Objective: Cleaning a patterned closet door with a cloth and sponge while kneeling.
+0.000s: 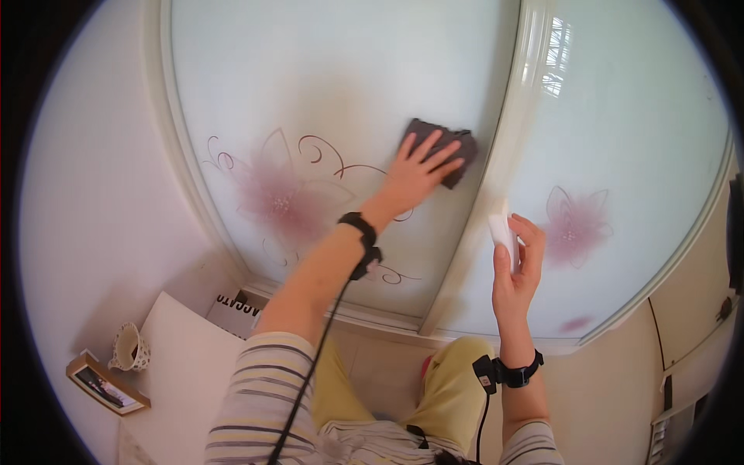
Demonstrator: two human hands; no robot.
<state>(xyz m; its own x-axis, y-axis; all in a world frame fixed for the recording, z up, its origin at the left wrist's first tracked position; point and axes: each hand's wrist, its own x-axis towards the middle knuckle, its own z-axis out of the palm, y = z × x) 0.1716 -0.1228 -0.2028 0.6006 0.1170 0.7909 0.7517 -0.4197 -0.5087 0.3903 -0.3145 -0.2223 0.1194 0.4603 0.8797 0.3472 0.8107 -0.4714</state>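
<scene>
With fingers spread, my left hand (418, 172) presses a dark grey-brown cloth (443, 155) flat against a frosted glass sliding door (325, 70). The cloth lies close to the door's right-hand edge, and part of it is hidden under the fingers. Lower and to the right, my right hand (518, 271) grips a white rectangular block (504, 236) between thumb and fingers. It is at the pale door frame (484, 209); whether the block touches the frame I cannot tell. Pink flower prints and dark red swirls decorate the glass.
On the left, a white surface (182, 364) bears a framed picture (107, 385) and a patterned openwork cup (130, 349). A second glass panel (635, 155) stands to the right. Cables (316, 364) hang from both wrist straps.
</scene>
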